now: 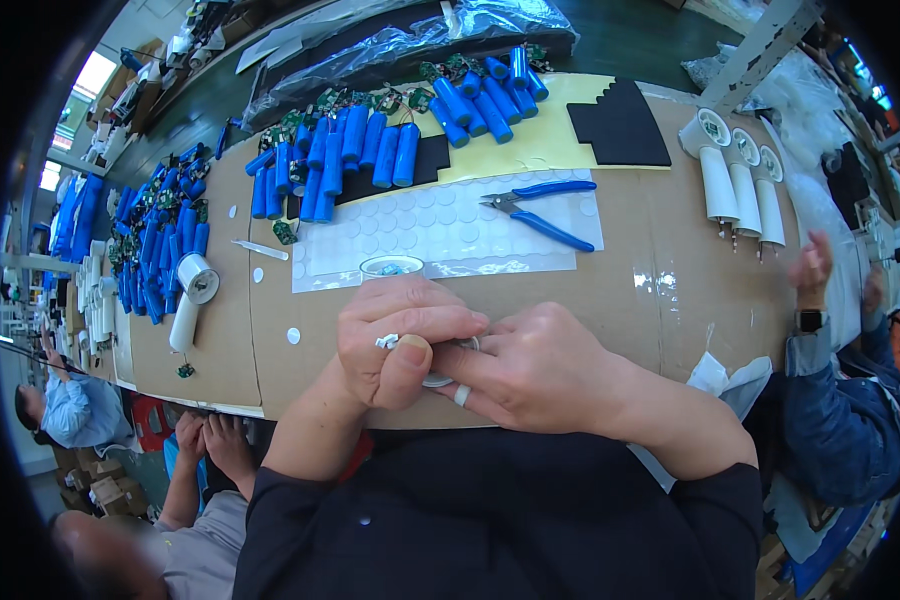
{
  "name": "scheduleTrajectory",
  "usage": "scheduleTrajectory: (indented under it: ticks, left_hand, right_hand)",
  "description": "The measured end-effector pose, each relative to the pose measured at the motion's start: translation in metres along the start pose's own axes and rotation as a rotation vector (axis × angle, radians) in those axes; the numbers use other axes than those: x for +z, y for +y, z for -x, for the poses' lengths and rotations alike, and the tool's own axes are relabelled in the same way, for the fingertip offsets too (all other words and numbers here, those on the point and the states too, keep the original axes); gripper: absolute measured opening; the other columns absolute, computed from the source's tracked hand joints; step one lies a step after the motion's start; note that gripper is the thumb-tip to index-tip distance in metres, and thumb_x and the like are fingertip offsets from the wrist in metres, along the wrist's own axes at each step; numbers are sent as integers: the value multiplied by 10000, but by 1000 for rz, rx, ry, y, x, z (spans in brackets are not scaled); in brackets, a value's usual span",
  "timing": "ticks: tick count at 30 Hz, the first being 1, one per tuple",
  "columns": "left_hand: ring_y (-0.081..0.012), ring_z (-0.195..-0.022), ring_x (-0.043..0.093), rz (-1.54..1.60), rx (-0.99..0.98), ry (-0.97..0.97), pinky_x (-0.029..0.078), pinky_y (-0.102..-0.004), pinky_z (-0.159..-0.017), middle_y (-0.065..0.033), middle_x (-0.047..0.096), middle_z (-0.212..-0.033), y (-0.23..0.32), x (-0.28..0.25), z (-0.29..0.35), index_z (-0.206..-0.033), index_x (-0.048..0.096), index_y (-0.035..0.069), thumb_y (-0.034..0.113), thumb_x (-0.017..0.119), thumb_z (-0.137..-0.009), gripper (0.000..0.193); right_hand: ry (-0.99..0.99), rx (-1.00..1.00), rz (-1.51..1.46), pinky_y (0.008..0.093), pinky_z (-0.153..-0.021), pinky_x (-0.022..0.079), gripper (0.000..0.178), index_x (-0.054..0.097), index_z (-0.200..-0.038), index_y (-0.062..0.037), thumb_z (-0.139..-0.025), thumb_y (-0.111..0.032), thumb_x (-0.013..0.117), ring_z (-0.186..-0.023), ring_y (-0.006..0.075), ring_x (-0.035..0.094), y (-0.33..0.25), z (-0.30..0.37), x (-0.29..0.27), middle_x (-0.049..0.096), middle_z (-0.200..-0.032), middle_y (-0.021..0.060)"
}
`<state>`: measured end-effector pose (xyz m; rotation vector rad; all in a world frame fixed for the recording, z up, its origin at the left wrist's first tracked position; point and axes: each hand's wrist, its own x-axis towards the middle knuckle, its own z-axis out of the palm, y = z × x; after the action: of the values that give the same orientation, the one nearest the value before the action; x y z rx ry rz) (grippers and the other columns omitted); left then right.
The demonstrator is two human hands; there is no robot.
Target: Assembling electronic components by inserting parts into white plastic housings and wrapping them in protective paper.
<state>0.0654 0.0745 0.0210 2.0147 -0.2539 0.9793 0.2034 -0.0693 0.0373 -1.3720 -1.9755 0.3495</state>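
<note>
Under the fingers and far out to either side, a brown cardboard-topped worktable (670,320). Straight beyond the fingers, a pale sheet of round stickers (425,218), with a yellow sheet (560,145) farther off. Also beyond, and well apart to the left, batches of blue cylinders (407,155) with green circuit boards attached. Far to the right of the fingers, three white round-headed devices (717,185) side by side, heads pointing away. At centre, left hand (395,335) and right hand (550,365) drawn close together, fingers curled narrow around a white rounded piece (437,380), mostly hidden between both palms. Cannot tell the exact hold of the right fingertips, tucked out of sight. Beyond the fingers to the right, a notched black pad (620,125); nearer, blue-handled pliers (540,210) resting on the stickers, jaws toward the left. Just past the left knuckles, a white round rim (392,266), lower part hidden; cannot tell whether held. Left of the fingers, a loose white disc (293,336). Smallest, beside the left thumb, a white fragment (386,342), touching the skin.
</note>
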Motion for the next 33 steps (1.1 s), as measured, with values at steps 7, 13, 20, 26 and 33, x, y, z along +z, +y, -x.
scheduleTrajectory:
  ticks: [7, 13, 20, 26, 33]
  left_hand:
    - [-268, -628, 652, -40, -44, -41, 526, -377, -583, -138, 671, -739, 8, 3, -2, -915, 701, -17, 267, 395, -1028, 432]
    - [-275, -668, 690, 46, -168, 115, 553, -360, -617, -153, 722, -814, 5, -11, 8, -927, 707, -36, 188, 395, -997, 390]
    - [-270, -675, 685, 93, -153, 136, 543, -370, -616, -139, 712, -794, 2, -8, 4, -922, 696, -21, 196, 405, -1003, 372]
    - [-223, -627, 610, -159, -283, 207, 478, -337, -592, -146, 654, -717, 6, -10, 20, -856, 658, 10, 369, 335, -1048, 520]
    - [-232, -648, 606, -33, -280, 261, 476, -343, -612, -138, 659, -737, 1, -3, 20, -875, 656, 5, 316, 336, -1030, 473]
  right_hand:
    - [55, -128, 183, 334, -540, 512, 326, 702, -1074, -104, -763, -189, 744, -637, 200, 659, 5, 12, 5, 651, -745, 20]
    - [293, -137, -75, 355, -544, 476, 204, 695, -1031, -61, -866, -178, 724, -603, 228, 602, 15, 9, -13, 607, -716, 50]
    - [440, 283, 421, 417, -636, 528, 111, 673, -949, -90, -849, -138, 681, -778, 325, 661, 99, -35, -33, 650, -874, 116]
    - [238, 371, 763, 414, -683, 556, 154, 609, -946, -43, -810, -117, 613, -865, 281, 671, 177, -83, 5, 653, -901, 147]
    - [245, 607, 562, 384, -621, 562, 327, 552, -1152, -19, -847, -103, 639, -802, 286, 680, 171, -96, -7, 638, -943, 154]
